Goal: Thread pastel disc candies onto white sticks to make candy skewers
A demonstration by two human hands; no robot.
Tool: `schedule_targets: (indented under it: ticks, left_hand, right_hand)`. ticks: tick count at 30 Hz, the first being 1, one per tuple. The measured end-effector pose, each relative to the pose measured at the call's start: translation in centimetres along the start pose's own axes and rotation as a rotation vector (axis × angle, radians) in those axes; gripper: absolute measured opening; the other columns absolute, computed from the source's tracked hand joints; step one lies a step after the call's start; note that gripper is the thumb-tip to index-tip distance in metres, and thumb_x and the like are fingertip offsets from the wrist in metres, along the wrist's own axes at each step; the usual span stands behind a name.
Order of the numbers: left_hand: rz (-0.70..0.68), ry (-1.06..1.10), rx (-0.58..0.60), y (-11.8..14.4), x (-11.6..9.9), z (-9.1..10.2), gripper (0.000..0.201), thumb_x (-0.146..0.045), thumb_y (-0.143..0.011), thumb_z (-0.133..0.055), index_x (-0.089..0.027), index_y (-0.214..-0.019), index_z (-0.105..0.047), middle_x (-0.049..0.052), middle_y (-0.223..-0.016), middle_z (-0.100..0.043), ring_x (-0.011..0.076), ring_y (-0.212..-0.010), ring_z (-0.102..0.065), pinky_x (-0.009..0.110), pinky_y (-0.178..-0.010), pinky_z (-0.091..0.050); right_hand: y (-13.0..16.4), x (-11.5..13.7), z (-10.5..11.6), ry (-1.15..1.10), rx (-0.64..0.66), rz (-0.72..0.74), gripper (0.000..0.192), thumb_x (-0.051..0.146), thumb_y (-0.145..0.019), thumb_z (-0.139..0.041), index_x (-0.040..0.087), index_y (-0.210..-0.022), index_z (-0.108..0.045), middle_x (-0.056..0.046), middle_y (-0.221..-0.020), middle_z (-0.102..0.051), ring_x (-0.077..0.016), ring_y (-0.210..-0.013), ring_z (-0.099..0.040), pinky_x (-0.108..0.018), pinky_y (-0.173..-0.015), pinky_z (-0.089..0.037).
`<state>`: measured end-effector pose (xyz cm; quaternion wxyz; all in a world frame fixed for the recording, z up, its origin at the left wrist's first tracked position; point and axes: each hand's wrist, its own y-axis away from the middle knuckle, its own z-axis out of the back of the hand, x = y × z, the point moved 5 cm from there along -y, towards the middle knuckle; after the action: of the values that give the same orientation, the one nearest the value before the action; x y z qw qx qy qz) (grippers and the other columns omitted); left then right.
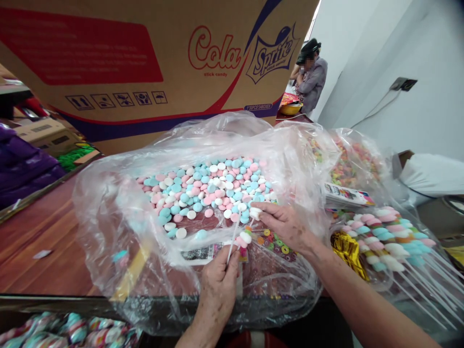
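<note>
My left hand is closed around a thin white stick that points up and away. Just beyond its fingertips is a short stack of pink, white and orange candies; a thin stick seems to run from it toward my right hand. My right hand pinches a white marshmallow-like candy between thumb and fingers. Past both hands, loose pink, blue and white round candies lie spread inside a large clear plastic bag. Small colourful ring candies sit below my right hand.
A big cardboard box stands behind the bag. Finished-looking candy skewers, gold ties and a stack of printed cards are at right. Wrapped candies fill a box at lower left. A person is farther back.
</note>
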<state>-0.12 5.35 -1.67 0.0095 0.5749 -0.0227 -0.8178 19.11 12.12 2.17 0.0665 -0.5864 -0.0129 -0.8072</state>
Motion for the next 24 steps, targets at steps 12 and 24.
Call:
schedule_targets:
  ticks: [12, 24]
  left_hand:
    - [0.001, -0.003, -0.027, -0.2, 0.2, 0.0, 0.028, -0.042, -0.087, -0.053, -0.02, -0.076, -0.066, -0.004, -0.054, -0.054, 0.0161, -0.052, -0.052, 0.025, -0.054, -0.039]
    - [0.057, 0.06, -0.05, -0.1, -0.3, 0.3, 0.028, -0.043, -0.088, -0.052, -0.02, -0.079, -0.063, -0.006, -0.052, -0.049, 0.0146, -0.05, -0.046, 0.024, -0.052, -0.035]
  right_hand:
    - [2.1, 0.7, -2.6, 0.245, -0.019, 0.238, 0.037, 0.024, -0.094, -0.045, 0.022, -0.125, -0.065, -0.006, -0.123, -0.069, -0.0206, -0.111, -0.065, -0.038, -0.1, -0.05]
    - [1.8, 3.0, -2.0, 0.375, -0.014, 0.324, 0.037, 0.026, -0.097, -0.044, 0.022, -0.129, -0.061, -0.007, -0.122, -0.069, -0.0197, -0.109, -0.064, -0.035, -0.096, -0.049]
